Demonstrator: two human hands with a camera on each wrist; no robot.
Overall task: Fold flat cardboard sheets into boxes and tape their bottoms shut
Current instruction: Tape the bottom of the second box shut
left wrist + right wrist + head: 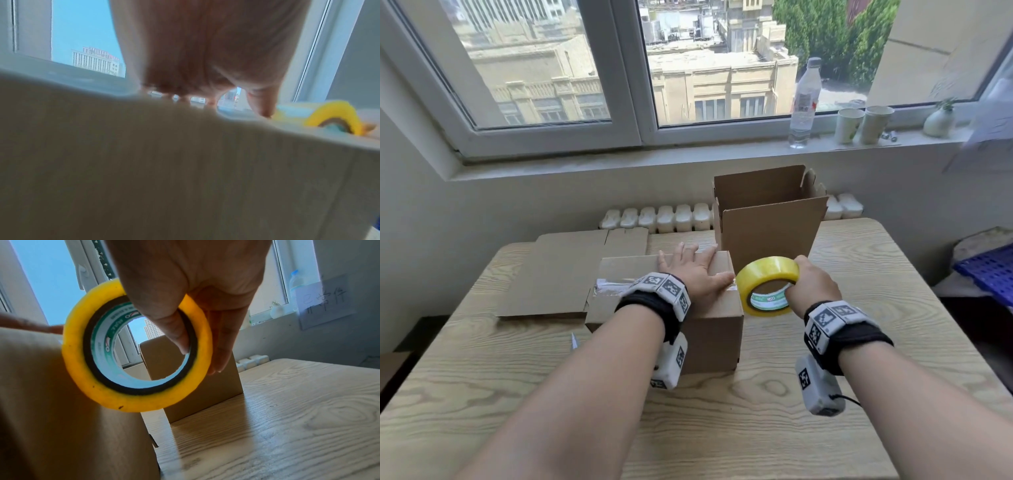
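Both forearms reach out over the table, and the left hand lies flat with fingers spread on top of the box, pinning the taped seam. That box sits upside down near the table's middle, a clear strip of tape running along its closed bottom. It looks light and hollow, stiff at the edges but likely to give in the panel middles, so pressing beside the seam is the sound choice. Just off its right edge the right hand grips the tape roll, thumb hooked through the core, fingers wrapped over the outer rim. The roll looks rigid and slick on its face; the core gives the surest hold. Behind stands a finished box, open upward, and flat cardboard sheets lie to the left.
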